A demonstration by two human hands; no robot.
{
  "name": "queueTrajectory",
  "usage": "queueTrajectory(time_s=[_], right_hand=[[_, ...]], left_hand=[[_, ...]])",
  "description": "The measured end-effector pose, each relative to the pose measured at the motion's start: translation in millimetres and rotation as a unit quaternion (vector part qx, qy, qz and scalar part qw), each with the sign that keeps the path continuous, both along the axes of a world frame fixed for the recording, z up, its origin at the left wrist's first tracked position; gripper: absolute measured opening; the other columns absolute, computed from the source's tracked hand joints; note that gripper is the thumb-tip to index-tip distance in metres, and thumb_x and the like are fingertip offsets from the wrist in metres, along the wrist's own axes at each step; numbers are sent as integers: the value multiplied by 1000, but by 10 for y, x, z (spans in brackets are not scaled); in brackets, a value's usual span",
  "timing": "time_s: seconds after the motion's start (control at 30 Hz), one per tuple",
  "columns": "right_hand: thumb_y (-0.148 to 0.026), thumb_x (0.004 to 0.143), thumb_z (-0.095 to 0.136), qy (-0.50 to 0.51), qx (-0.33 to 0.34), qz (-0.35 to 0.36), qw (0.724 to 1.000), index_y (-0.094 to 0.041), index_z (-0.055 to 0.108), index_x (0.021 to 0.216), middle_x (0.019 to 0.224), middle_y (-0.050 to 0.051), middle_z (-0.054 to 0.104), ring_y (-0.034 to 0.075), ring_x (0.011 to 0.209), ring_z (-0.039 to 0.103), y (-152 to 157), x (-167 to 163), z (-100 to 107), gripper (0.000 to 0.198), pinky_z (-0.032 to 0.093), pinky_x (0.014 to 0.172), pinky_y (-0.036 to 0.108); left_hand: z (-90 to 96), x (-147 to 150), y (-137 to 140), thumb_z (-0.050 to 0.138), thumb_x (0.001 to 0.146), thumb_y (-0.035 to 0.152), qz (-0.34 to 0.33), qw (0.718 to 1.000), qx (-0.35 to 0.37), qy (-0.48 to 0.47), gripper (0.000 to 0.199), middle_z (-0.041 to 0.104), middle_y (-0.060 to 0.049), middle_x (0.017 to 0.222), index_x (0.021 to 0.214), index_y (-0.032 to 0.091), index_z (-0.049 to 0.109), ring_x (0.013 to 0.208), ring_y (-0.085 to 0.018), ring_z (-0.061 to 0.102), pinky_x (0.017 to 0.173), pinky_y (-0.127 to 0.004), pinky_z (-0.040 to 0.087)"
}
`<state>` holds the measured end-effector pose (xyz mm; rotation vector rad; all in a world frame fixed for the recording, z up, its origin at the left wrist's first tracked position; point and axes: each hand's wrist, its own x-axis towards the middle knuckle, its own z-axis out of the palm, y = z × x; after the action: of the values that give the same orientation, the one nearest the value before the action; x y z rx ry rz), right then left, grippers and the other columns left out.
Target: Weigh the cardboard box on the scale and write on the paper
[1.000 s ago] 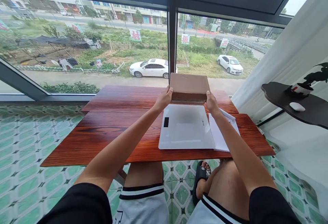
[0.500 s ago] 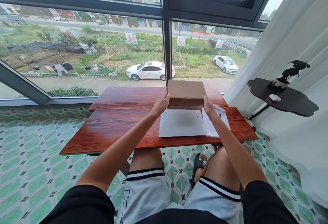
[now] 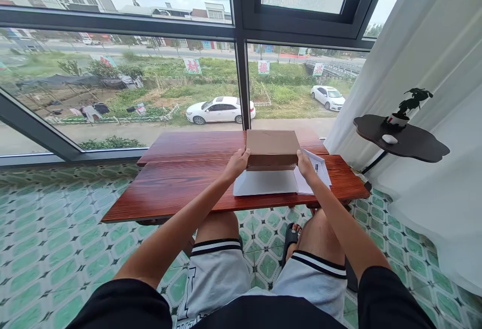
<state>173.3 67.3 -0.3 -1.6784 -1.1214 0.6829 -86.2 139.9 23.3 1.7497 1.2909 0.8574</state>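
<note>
Left hand [image 3: 236, 162] clamped on left side of brown cardboard box [image 3: 271, 148]. Box over far part of flat white board [image 3: 265, 182], near worktop [image 3: 173, 188] right end; whether box rests on board, cannot tell. Right hand [image 3: 306, 164] clamped on box right side. Papers with pen [image 3: 315, 171] beside board, toward right edge. Box closed, not released.

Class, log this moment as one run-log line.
left hand: holds cardboard box | right hand: holds box | white board, papers on wooden table

Red character 村 on the white roadside sign [image 3: 193, 66] outside; other signs' characters illegible.
</note>
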Motion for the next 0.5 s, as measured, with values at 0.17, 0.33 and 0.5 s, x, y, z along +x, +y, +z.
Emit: queueTrajectory(time_s=[0.17,0.33,0.5], right_hand=[[-46,101,25,-13,-9,6,1000,-7,50,145,150,14,48,25,142,42,-43,-36,5,64,26,121,38],[-44,101,24,-19,-11,19,1000,-9,52,144,149,13,49,25,140,43,-31,-52,-41,62,28,121,37],[-47,100,24,-45,-19,15,999,-11,58,135,143,15,55,28,135,48,-15,-17,-134,60,32,118,41]], left_hand=[[-72,-18,-38,38,94,57,-2,1000,-10,6,55,66,-11,130,130,21,61,118,-26,59,98,-39,52],[-122,-45,-38,38,95,54,1,1000,-17,15,53,66,-11,129,130,21,61,117,-26,60,97,-40,53],[-159,-75,-67,36,96,50,-3,999,-22,27,49,67,-12,127,124,20,64,112,-26,63,94,-40,54]])
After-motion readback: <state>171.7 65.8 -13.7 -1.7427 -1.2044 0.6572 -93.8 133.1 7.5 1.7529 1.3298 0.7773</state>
